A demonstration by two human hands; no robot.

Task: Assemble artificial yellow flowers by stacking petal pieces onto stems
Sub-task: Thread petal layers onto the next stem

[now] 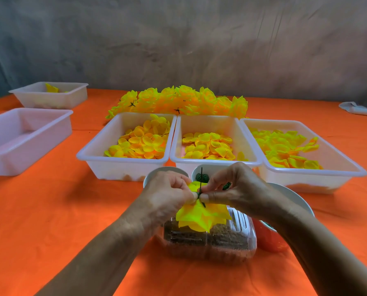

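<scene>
Between your two hands, near centre, the green stem (pixel 201 184) runs near-to-far; your left hand (pixel 167 193) pinches the yellow petal piece (pixel 199 216) on it, your right hand (pixel 236 189) pinches the stem itself.

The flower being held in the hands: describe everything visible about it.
The half-built flower is a stack of bright yellow, fabric-like petals with pointed tips, spreading downward toward the camera. A thin dark green stem sticks up out of its back. The left hand and right hand pinch it at the centre, thumbs nearly meeting around the stem. It hangs in the air above a clear plastic container of brown material, not touching it.
</scene>
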